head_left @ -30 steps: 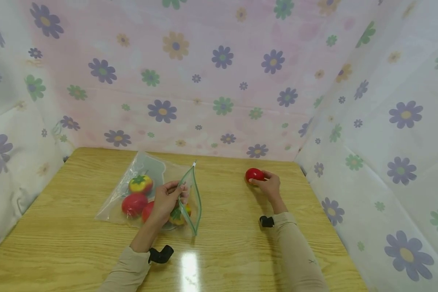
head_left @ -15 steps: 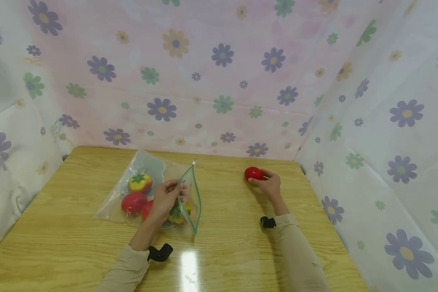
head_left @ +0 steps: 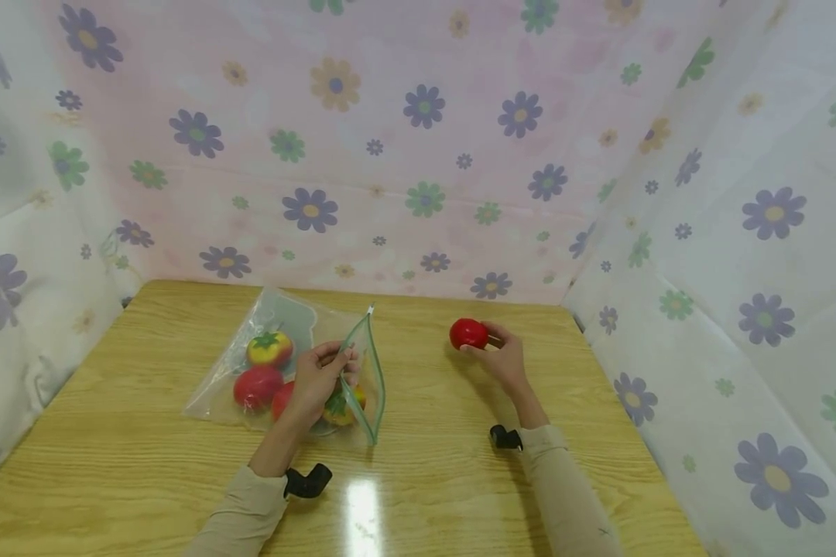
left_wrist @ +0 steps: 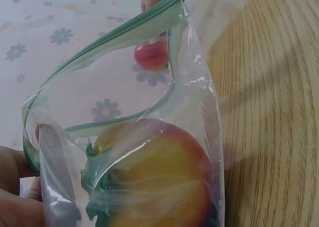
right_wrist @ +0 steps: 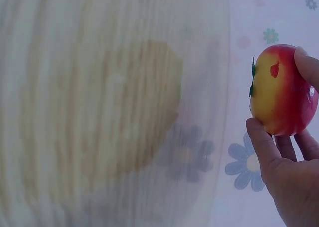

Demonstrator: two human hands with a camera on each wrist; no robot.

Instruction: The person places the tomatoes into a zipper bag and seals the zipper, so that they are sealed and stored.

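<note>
In the head view my left hand (head_left: 313, 388) pinches the green zip rim of a clear zip bag (head_left: 382, 387), which lies on the left half of the table with its mouth gaping to the right. Several red-and-yellow toy tomatoes (head_left: 258, 388) are inside it, partly behind that hand. The left wrist view shows one bagged tomato (left_wrist: 164, 172) close up, just inside the mouth. My right hand (head_left: 507, 362) grips another toy tomato (head_left: 467, 333) to the right of the bag. In the right wrist view fingers and thumb hold this tomato (right_wrist: 280, 95) from its red end, its green leaves facing away.
The wooden table (head_left: 418, 480) spreads under both hands. Flower-printed curtains (head_left: 425, 155) rise behind it and along both sides. A black wrist mount (head_left: 309, 481) sits at the left cuff, and another black mount (head_left: 505, 437) at the right cuff.
My right hand has moved a little left toward the bag with the toy tomato in its grip. The left hand and the bag have stayed practically still.
</note>
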